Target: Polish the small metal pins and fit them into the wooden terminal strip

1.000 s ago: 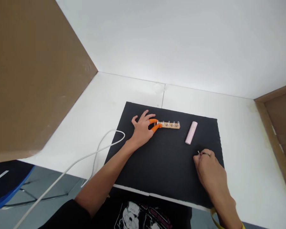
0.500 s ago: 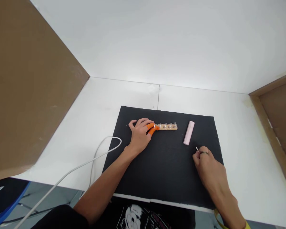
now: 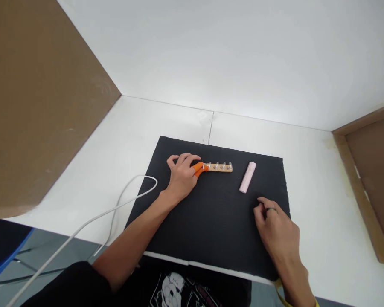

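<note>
Head view: the left hand, thumb and forefinger sheathed in orange covers, pinches the end of a flat, pale wooden strip that runs from those fingertips toward the right. Small clear, glinting pieces stand in a row along it. The right hand, wearing a dark ring, is loosely curled; whether it holds anything cannot be told. Just beyond its fingertips a smooth, long pink block lies slantwise. Beneath both hands is a matte black sheet on a white table. A white cable loops beside the left forearm; a brown panel rises farther left. Fingers hide the strip's pinched end, the clear pieces' details are too small to read, and the frame cuts off a blue-edged chair left of the left arm.
</note>
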The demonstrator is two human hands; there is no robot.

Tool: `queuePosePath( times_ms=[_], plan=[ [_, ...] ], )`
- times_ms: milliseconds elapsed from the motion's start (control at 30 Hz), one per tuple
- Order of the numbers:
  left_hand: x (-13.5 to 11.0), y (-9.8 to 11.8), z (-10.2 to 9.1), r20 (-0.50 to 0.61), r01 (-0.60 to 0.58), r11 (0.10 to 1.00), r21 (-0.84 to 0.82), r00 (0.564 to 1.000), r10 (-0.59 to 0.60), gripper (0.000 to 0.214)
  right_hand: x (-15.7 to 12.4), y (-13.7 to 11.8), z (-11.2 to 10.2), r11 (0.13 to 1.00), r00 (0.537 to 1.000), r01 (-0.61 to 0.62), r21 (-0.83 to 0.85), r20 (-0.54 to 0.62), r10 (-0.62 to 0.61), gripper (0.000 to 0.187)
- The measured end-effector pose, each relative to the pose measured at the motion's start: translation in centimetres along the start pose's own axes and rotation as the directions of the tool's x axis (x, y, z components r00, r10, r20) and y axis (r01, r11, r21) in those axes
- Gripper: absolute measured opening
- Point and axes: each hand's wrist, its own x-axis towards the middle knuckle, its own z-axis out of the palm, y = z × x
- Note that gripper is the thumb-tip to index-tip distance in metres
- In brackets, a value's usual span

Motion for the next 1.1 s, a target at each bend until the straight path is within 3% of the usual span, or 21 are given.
queuePosePath(
  times_ms=[167,233,333,500,700,833,1000,1067,1100],
  plan=[
    [-0.1,0.2,-0.1,-0.035,-0.027,0.999,0.029,0.999,0.028,0.018,-0.4,0.8,-1.1,0.929,0.983,-0.162,0.334,-0.03,0.182,0.042],
    [-0.2,0.3,-0.3,-0.05,-0.039,0.999,0.028,0.998,0.04,0.01,-1.0,1.0,-1.7,0.838,0.967,-0.223,0.498,0.008,0.253,0.044],
    [-0.7,0.8,-0.7,-0.084,-0.051,0.999,0.01,0.995,0.051,0.024,-2.3,0.8,-2.3,0.654,0.95,-0.272,0.706,0.088,0.301,0.052],
    [-2.6,2.9,-2.0,-0.179,-0.043,0.998,-0.055,0.983,0.033,0.017,-3.7,-0.6,-2.7,0.403,0.94,-0.325,0.855,0.245,0.237,0.059],
    [-5.4,5.4,-4.6,-0.291,0.002,0.988,-0.157,0.956,-0.048,0.011,-2.7,-1.8,-3.9,0.346,0.942,-0.331,0.878,0.325,0.077,0.061],
    [-6.0,7.4,-6.6,-0.259,-0.025,0.97,-0.242,0.965,-0.04,0.01,-1.3,-3.2,-5.8,0.376,0.952,-0.243,0.894,0.295,-0.086,0.05],
    [-6.1,10.7,-8.7,-0.167,-0.11,0.944,-0.31,0.984,0.06,0.008,-0.9,-5.1,-10.0,0.409,0.961,-0.017,0.912,0.128,-0.246,0.021],
    [-6.2,11.6,-9.5,-0.134,-0.143,0.932,-0.333,0.986,0.104,0.008,-1.2,-5.5,-11.7,0.439,0.911,0.212,0.873,-0.014,-0.413,0.007],
    [-6.3,12.0,-9.8,-0.119,-0.157,0.924,-0.348,0.985,0.123,0.008,-1.4,-5.6,-12.4,0.435,0.839,0.37,0.821,-0.095,-0.535,0.007]
  ],
)
